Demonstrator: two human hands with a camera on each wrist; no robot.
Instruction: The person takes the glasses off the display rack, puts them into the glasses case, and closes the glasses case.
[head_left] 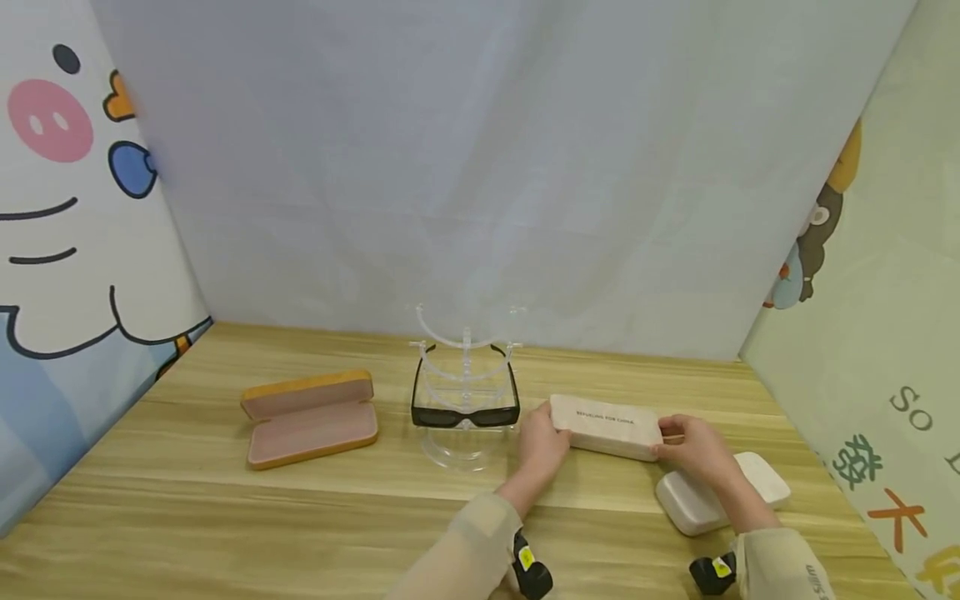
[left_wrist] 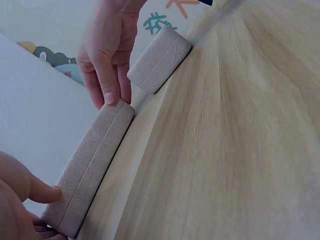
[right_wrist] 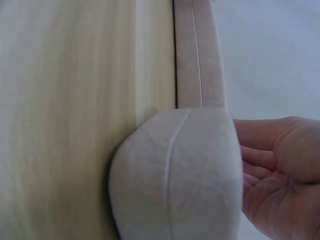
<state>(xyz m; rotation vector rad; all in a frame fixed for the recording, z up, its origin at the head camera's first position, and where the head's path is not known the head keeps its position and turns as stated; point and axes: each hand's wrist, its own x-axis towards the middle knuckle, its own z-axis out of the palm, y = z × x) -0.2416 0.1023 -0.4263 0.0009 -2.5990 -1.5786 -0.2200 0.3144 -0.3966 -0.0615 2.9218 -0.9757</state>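
The off-white, long rectangular eyeglass case with a line of print on top lies closed on the bench, right of centre, its side seam an unbroken line. Both hands are on it: the left hand grips the left end with its thumb on the near side, and the right hand pinches the right end. With the hold only at the two ends, an uneven pull could twist the case or let one end slip; if the lid were pried, it might spring up suddenly. What is inside cannot be told.

Just nearer and to the right, a pale, rounded, closed case sits beneath the right forearm, so a low backward sweep of that arm could shove it aside.

On the left, the clear plastic tiered display stand holds black-framed sunglasses, and the left hand is just beside their right edge. A leftward swing of the knuckles might knock the frame off or tip the stand, which looks light.

The orange hard case with a pinkish lining, open farther left on the bench, seems at little risk.
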